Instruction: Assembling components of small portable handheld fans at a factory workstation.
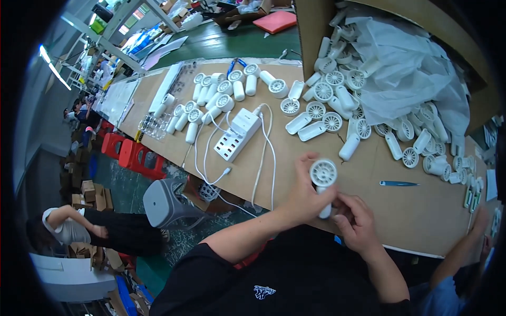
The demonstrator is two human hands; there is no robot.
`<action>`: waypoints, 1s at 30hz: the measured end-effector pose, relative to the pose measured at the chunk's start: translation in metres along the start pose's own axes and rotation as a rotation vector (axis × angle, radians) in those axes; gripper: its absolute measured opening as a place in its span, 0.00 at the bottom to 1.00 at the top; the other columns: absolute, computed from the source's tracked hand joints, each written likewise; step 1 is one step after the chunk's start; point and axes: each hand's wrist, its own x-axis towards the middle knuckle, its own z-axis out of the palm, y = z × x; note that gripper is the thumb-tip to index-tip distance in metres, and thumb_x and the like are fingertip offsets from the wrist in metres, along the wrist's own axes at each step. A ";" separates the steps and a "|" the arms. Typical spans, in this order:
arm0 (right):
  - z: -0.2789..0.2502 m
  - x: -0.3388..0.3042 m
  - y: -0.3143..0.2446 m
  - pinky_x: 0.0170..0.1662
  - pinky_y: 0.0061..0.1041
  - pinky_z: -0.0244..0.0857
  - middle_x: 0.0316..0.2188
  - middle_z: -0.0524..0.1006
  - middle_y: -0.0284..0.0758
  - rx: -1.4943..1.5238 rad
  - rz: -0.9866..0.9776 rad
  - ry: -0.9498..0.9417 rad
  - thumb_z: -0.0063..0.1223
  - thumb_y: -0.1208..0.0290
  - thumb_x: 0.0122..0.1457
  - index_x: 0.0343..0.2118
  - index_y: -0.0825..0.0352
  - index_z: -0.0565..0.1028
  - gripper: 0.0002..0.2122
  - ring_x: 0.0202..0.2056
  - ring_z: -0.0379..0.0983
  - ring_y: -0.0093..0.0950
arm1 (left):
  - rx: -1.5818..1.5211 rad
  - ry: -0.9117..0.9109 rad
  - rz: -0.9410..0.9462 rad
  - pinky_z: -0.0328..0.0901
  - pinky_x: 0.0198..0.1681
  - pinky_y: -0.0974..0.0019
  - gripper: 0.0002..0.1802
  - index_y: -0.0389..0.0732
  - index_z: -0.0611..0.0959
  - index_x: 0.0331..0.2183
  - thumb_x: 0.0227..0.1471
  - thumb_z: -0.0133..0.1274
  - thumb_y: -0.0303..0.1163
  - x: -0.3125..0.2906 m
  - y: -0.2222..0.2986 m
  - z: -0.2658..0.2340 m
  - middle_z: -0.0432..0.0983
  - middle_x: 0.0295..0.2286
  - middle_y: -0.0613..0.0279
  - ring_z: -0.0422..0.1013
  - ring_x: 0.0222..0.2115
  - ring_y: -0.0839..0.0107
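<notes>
A white handheld fan (pixel 323 174) with a round spoked head and a short handle is gripped in my left hand (pixel 303 195), over the table's front edge. The thumb lies across the handle, and the fingers go behind the head. Close beside the handle's lower end is my right hand (pixel 359 221), its fingers curled in toward the thumb. Whatever may be between those fingers is hidden. To the right of my hands, a slim blue-grey tool like tweezers (pixel 399 184) lies on the brown tabletop (pixel 369 163).
A large cardboard box (pixel 469 47) spills many white fan parts (pixel 327 92) and translucent plastic bags (pixel 408 68). Other fans (pixel 224 102) stand grouped at left, near a white power strip (pixel 237 138) with trailing cables. Another person's arm (pixel 464 245) reaches in at right. A grey stool (pixel 168 205) stands at left.
</notes>
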 end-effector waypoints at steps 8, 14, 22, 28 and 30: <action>0.000 -0.003 0.006 0.37 0.19 0.66 0.38 0.80 0.36 0.157 0.087 0.045 0.53 0.80 0.63 0.53 0.72 0.76 0.15 0.32 0.70 0.23 | 0.222 0.353 0.181 0.73 0.48 0.67 0.39 0.38 0.63 0.66 0.57 0.60 0.22 0.061 0.014 -0.165 0.73 0.54 0.51 0.76 0.46 0.67; 0.001 -0.001 0.001 0.35 0.19 0.64 0.36 0.80 0.35 0.074 0.059 0.000 0.55 0.80 0.62 0.48 0.72 0.79 0.12 0.30 0.69 0.23 | 0.592 0.577 0.051 0.72 0.51 0.63 0.32 0.34 0.70 0.62 0.59 0.59 0.26 0.050 -0.030 -0.300 0.77 0.52 0.46 0.77 0.46 0.59; -0.001 -0.002 -0.005 0.31 0.20 0.61 0.32 0.80 0.33 -0.078 -0.007 0.027 0.56 0.81 0.61 0.43 0.71 0.81 0.09 0.26 0.67 0.23 | 1.109 0.425 0.149 0.64 0.63 0.51 0.26 0.30 0.78 0.57 0.64 0.51 0.37 0.100 -0.109 -0.349 0.76 0.55 0.40 0.71 0.56 0.42; 0.004 -0.001 0.008 0.30 0.22 0.61 0.33 0.80 0.34 -0.025 -0.140 0.034 0.57 0.82 0.61 0.44 0.71 0.81 0.10 0.25 0.67 0.24 | 1.645 0.241 0.362 0.59 0.66 0.52 0.27 0.28 0.74 0.59 0.64 0.50 0.34 0.110 -0.157 -0.466 0.71 0.58 0.37 0.67 0.59 0.43; -0.008 -0.007 0.013 0.31 0.23 0.63 0.33 0.80 0.35 -0.133 -0.095 0.146 0.57 0.82 0.60 0.44 0.71 0.80 0.10 0.26 0.68 0.26 | 1.178 0.505 0.287 0.60 0.65 0.54 0.27 0.29 0.75 0.59 0.61 0.54 0.31 0.147 -0.129 -0.356 0.71 0.58 0.39 0.67 0.59 0.47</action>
